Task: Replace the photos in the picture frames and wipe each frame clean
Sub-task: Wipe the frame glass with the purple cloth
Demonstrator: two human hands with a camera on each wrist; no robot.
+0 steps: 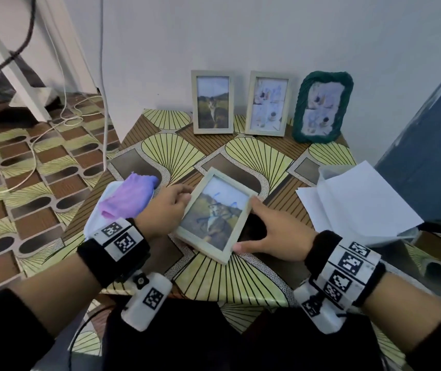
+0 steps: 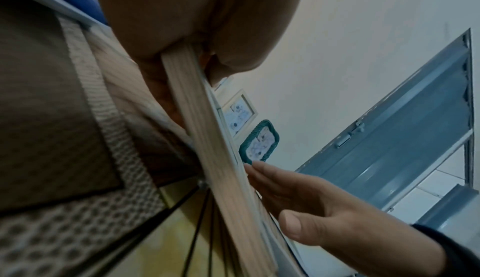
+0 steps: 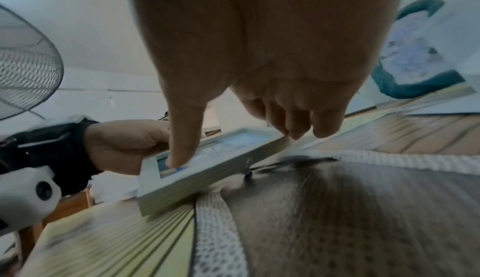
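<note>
A light wooden picture frame [image 1: 215, 215] with a cat photo is held tilted just above the patterned table [image 1: 254, 153]. Blue marks show on its glass. My left hand [image 1: 176, 204] pinches the frame's left edge, thumb on top and fingers beneath. My right hand [image 1: 275, 231] grips the right edge. In the right wrist view its thumb [image 3: 182, 154] presses the glass near a corner of the frame [image 3: 221, 164], and the other fingers curl over the far edge. The left wrist view shows the frame [image 2: 207, 158] edge-on. A purple cloth [image 1: 129, 196] lies left of my left hand.
Three frames stand against the back wall: one with a cat photo [image 1: 213, 102], one pale [image 1: 267, 103], one with a green woven border [image 1: 322, 107]. White papers [image 1: 358, 199] lie at the right. Cables [image 1: 61, 124] trail over the floor at the left.
</note>
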